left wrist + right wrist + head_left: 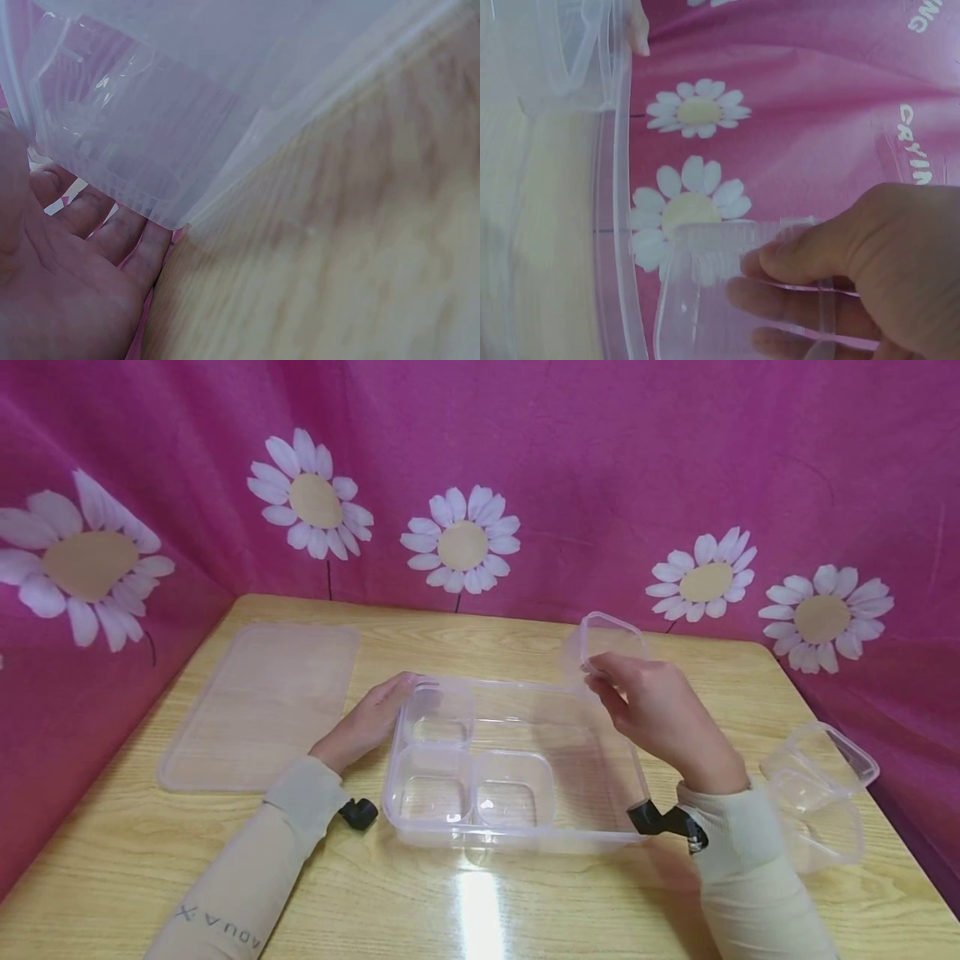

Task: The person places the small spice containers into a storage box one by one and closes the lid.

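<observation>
Here, pinched tub, lid only in head view

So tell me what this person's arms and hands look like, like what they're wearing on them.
The left hand and right hand wear no gloves. The left sleeve and right sleeve are long and cream-beige; dark lettering marks the left forearm. A small black device sits at the left wrist, another at the right.

Small container cut off below, right wrist view; tabletop blurred, left wrist.
</observation>
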Motion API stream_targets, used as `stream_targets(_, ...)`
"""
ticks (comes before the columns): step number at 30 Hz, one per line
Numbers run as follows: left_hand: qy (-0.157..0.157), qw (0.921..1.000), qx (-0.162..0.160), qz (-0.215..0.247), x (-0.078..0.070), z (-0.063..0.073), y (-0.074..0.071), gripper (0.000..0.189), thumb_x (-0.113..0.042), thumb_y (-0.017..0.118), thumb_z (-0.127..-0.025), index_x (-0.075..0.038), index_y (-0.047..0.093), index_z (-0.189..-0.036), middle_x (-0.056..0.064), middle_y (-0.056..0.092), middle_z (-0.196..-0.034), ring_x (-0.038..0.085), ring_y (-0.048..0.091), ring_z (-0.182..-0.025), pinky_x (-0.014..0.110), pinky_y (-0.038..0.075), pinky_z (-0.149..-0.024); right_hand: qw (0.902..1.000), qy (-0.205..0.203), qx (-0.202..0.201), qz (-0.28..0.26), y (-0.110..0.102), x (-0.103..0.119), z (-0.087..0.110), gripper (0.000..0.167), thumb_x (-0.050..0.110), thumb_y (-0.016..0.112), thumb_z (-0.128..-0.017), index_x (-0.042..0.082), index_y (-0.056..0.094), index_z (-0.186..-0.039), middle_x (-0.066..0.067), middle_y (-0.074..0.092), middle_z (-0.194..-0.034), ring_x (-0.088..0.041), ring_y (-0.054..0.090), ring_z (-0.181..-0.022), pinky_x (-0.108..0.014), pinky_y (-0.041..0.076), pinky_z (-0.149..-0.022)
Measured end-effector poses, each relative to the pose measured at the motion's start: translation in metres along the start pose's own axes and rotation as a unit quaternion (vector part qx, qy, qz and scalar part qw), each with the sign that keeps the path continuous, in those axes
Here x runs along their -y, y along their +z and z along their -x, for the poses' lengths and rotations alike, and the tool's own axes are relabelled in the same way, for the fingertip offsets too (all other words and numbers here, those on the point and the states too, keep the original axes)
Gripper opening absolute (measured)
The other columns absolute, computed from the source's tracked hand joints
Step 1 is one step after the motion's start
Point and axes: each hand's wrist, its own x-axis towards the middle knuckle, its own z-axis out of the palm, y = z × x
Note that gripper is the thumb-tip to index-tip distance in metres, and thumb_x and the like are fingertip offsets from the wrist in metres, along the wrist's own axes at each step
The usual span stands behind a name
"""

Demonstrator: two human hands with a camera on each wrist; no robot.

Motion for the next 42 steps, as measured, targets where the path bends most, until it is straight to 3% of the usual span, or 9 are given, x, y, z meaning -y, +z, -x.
stream_targets(9, -0.001, 0.9999, -0.003, -0.011, 0.001, 0.002, -0.001, 0.056, -0.051, 0.027, -0.113, -0.016, 0.052, -0.149, 0.01, 0.058, -0.149, 0.029, 0.049, -0.145, 0.052, 0.035, -0.127, 0.9978, -0.02, 0.039, -0.05, 0.008, 0.006, -0.002, 0.016, 0.002, 0.077, -0.09, 0.005, 0.075, -0.105, -0.007, 0.08, -0.092, -0.019, 0.076, -0.079, -0.042, 0.065, -0.076)
stream_targets(17, -0.008, 0.9999, -0.002, -0.01, 0.0, 0.003, -0.001, 0.056, -0.052, 0.028, -0.112, -0.017, 0.051, -0.15, 0.009, 0.057, -0.151, 0.029, 0.048, -0.147, 0.053, 0.033, -0.128, 0.9962, -0.031, 0.026, -0.077, 0.014, 0.001, -0.005, 0.015, 0.001, 0.079, -0.088, 0.007, 0.075, -0.102, -0.004, 0.08, -0.091, -0.019, 0.079, -0.084, -0.04, 0.065, -0.075)
stream_targets(26, -0.003, 1.0, -0.006, -0.006, 0.0, 0.0, -0.001, 0.054, -0.048, 0.028, -0.113, -0.014, 0.053, -0.147, 0.01, 0.058, -0.148, 0.029, 0.048, -0.146, 0.051, 0.034, -0.128, 0.9926, -0.041, 0.032, -0.109, 0.016, 0.002, -0.008, 0.021, 0.001, 0.08, -0.087, 0.005, 0.078, -0.107, -0.007, 0.082, -0.099, -0.022, 0.08, -0.09, -0.042, 0.065, -0.083)
stream_targets(34, -0.001, 1.0, -0.003, -0.005, 0.001, -0.001, -0.001, 0.054, -0.049, 0.029, -0.113, -0.015, 0.052, -0.148, 0.01, 0.059, -0.148, 0.028, 0.049, -0.145, 0.052, 0.034, -0.128, 0.9811, -0.064, 0.056, -0.174, 0.015, 0.008, -0.008, 0.024, 0.0, 0.081, -0.086, 0.01, 0.08, -0.107, 0.0, 0.082, -0.099, -0.014, 0.08, -0.088, -0.035, 0.066, -0.075)
stream_targets(42, -0.009, 0.9999, -0.005, -0.009, 0.002, -0.001, -0.002, 0.056, -0.051, 0.028, -0.112, -0.016, 0.052, -0.148, 0.009, 0.058, -0.149, 0.028, 0.048, -0.147, 0.051, 0.033, -0.129, 0.9785, -0.086, 0.06, -0.177, 0.015, 0.014, -0.007, 0.024, 0.002, 0.083, -0.084, 0.007, 0.08, -0.107, -0.001, 0.082, -0.095, -0.009, 0.078, -0.08, -0.017, 0.062, -0.07)
